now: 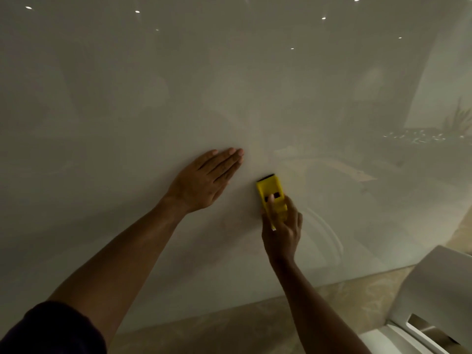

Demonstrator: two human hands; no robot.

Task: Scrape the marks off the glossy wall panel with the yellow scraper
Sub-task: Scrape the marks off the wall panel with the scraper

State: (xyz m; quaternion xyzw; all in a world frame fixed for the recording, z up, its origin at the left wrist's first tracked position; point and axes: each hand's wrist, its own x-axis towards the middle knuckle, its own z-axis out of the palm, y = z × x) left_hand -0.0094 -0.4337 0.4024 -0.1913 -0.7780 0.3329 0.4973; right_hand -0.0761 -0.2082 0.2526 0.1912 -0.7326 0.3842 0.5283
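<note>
The glossy pale wall panel (178,85) fills most of the view and mirrors the room. My right hand (282,231) grips the yellow scraper (270,191) by its lower end; the scraper's dark blade edge points up and rests against the panel. My left hand (204,180) lies flat on the panel just left of the scraper, fingers together and pointing up to the right, holding nothing. No distinct marks are visible on the panel near the blade; the light is dim.
A beige patterned floor (255,325) meets the panel's bottom edge. A white glossy seat or fixture (434,297) stands at the bottom right, close to my right forearm. Ceiling lights and a plant are reflected in the panel.
</note>
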